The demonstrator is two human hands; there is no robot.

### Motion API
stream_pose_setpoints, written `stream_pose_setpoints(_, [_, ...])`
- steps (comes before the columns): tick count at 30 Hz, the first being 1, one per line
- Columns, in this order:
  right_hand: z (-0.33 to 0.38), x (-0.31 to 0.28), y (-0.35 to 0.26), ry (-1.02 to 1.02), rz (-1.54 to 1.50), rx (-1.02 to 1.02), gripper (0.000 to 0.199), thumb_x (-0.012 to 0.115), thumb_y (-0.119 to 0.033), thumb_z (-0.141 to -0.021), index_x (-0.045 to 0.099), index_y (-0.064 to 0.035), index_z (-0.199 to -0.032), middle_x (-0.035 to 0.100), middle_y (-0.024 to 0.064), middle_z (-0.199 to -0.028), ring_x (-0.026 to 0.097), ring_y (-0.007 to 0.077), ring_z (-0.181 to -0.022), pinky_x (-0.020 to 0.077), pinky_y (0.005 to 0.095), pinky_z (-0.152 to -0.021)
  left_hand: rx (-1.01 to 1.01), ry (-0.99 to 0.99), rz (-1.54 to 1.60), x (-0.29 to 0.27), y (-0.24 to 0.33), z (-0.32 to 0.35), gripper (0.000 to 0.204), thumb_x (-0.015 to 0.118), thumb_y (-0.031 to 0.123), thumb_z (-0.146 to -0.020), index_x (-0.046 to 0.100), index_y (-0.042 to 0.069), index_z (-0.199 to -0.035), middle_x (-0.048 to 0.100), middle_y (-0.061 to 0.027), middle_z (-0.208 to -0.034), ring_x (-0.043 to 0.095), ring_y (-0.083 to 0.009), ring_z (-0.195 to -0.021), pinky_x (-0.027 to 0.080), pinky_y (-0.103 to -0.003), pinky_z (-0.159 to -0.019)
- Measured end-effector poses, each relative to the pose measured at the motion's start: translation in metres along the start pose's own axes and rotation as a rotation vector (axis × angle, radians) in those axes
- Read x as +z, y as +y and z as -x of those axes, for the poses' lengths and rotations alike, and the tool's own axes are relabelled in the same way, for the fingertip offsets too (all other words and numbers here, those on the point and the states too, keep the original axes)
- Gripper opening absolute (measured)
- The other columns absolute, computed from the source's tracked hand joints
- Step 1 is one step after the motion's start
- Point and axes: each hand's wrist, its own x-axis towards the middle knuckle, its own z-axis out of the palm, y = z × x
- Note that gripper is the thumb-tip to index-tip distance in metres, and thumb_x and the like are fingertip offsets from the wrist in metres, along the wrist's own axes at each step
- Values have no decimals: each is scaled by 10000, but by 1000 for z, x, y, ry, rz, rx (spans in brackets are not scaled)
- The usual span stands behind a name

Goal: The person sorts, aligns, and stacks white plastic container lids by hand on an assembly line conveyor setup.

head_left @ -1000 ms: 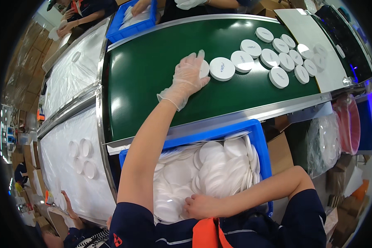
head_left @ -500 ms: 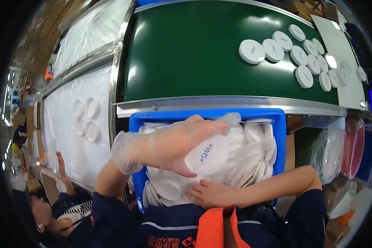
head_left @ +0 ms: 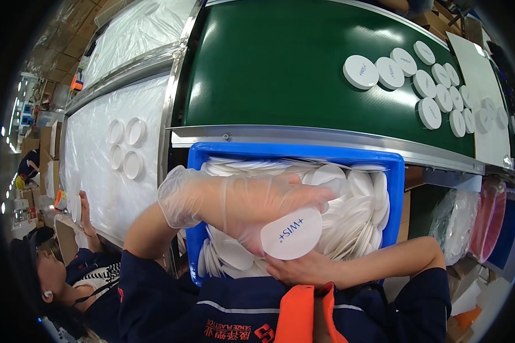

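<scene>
Head view, left hand: the clear-gloved left hand (head_left: pixel 269 203) is partly closed, gripping a printed disc (head_left: pixel 292 234) by its left side.
Printed disc: white and round, blue lettering facing up, held over the near part of the bin.
Right hand: the bare right hand (head_left: pixel 303 267) lies at the disc's near edge, fingers bent (whether it grips anything, I cannot tell).
Blue bin (head_left: pixel 297 150): heaped with loose white discs (head_left: pixel 349 226), just beside the belt's near edge.
Green belt (head_left: pixel 269 68): thick white lids (head_left: pixel 360 72) cluster toward its right end.
Left table (head_left: pixel 86 171): plastic-covered, bearing four shallow white caps (head_left: pixel 135 131).
</scene>
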Motion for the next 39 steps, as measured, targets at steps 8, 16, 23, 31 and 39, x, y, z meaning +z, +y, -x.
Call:
stream_pose_setpoints(8, [2, -50, 39, -29, -527, 266, 229, 562, -94, -711, 601, -7, -919, 566, 123, -931, 581, 270, -831, 492, 359, -702, -29, 18, -35, -1, 1, 5, 897, 778, 242, -575, 295, -3, -1290, 504, -133, -1099, 478, -324, -911, 410, -359, -803])
stream_pose_setpoints(16, [7, -87, 75, 751, -766, 649, 85, 634, 28, -699, 603, -23, -760, 541, 86, -677, 555, 164, -544, 420, 244, -462, -353, 711, 1119, 38, 0, 0, 694, 508, 499, -798, 394, -15, -1251, 485, -98, -1180, 468, -181, -1102, 420, -311, -905])
stream_pose_setpoints(23, [-5, -70, 83, 758, -65, 525, 144, 682, -29, -690, 550, -51, -742, 519, 53, -640, 511, 165, -503, 373, 275, -422, -562, 744, 915, 60, 7, -22, 440, 623, 209, -778, 498, 31, -1160, 566, -20, -996, 508, -75, -902, 408, -232, -775])
stream_pose_setpoints(31, [-36, -79, 76, 696, -21, 392, 397, 659, -53, -692, 528, -41, -1067, 524, 62, -732, 538, 242, -627, 440, 306, -530, -615, 1241, 0, 66, -1, 11, 330, 671, 98, -721, 556, 17, -1020, 595, -75, -933, 586, -141, -781, 476, -297, -703])
stream_pose_setpoints(39, [-18, -53, 87, 372, -214, 209, 267, 692, -135, -683, 562, -33, -893, 564, 91, -883, 558, 283, -793, 463, 351, -669, -1884, 1805, -222, 119, -72, 396, 578, 533, 368, -797, 429, -9, -1222, 529, -180, -1107, 549, -301, -926, 441, -407, -787])
